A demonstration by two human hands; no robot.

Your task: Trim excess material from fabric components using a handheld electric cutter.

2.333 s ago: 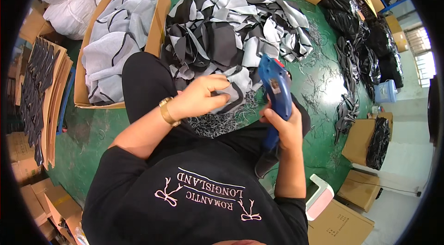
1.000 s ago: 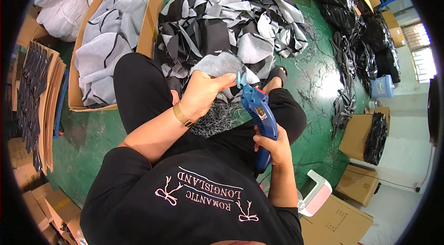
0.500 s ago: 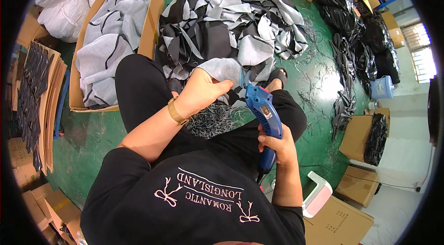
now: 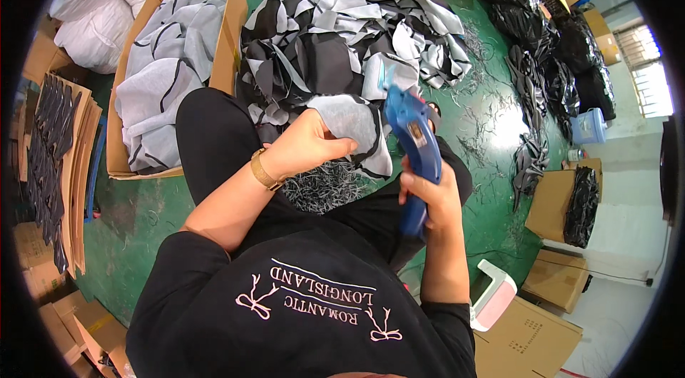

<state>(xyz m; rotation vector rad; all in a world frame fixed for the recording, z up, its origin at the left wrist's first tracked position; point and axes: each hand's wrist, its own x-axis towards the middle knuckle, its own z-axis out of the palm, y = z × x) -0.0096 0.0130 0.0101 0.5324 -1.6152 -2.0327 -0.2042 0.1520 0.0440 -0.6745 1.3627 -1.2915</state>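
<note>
My left hand (image 4: 301,150), a gold watch on its wrist, pinches a piece of light grey fabric (image 4: 351,121) that has a dark edge. The piece hangs between my knees. In my right hand (image 4: 437,196) is a blue corded electric fabric cutter (image 4: 416,137), gripped round its handle. Its blade end points up and away, to the right of the fabric and apart from it. Beyond my hands lies a large heap of grey and black fabric pieces (image 4: 332,60). Thin trimmed strips (image 4: 321,189) form a pile below the fabric.
At left stands a cardboard box (image 4: 234,50) with grey fabric in it, beside white sacks (image 4: 96,32). Flat cardboard sheets (image 4: 78,185) lean farther left. Black plastic bags (image 4: 517,14), a light blue bucket (image 4: 589,126) and a pink-and-white stool (image 4: 494,299) are at right. Loose strips litter the green floor (image 4: 492,178).
The cutter has lifted up and away from the fabric in my right hand. The fabric piece now hangs lower and more spread out from my left hand, which has shifted slightly down.
</note>
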